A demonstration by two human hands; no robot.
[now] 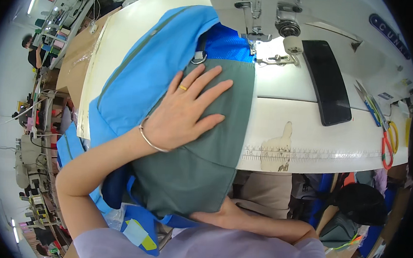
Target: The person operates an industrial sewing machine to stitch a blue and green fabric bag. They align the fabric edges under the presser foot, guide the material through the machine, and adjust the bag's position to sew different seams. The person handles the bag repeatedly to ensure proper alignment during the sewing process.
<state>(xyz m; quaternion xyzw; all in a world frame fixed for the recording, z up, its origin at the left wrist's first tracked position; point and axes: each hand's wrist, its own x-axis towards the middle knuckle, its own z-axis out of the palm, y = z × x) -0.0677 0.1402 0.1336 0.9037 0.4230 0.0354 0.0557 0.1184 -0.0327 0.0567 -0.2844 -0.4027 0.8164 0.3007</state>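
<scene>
A sewn bag piece of light blue and grey-green fabric (174,179) lies on the sewing machine bed and hangs over its front edge. My left hand (184,110) rests flat on the grey-green panel, fingers spread, pressing it down. Beneath the lower edge of that panel is my right hand (217,217); its fingers are hidden by the fabric. The panel's top right corner and a bright blue mesh part (229,46) reach the presser foot (253,47). A metal D-ring (199,58) shows at the seam, and a zipper (143,45) runs along the light blue part.
Right of the needle stands an edge guide (278,60) with a white roller (293,45). A black phone (327,84) and scissors with red and yellow handles (384,127) lie farther right. A ruler strip (310,156) runs along the table's front edge. Another person (34,52) is far left.
</scene>
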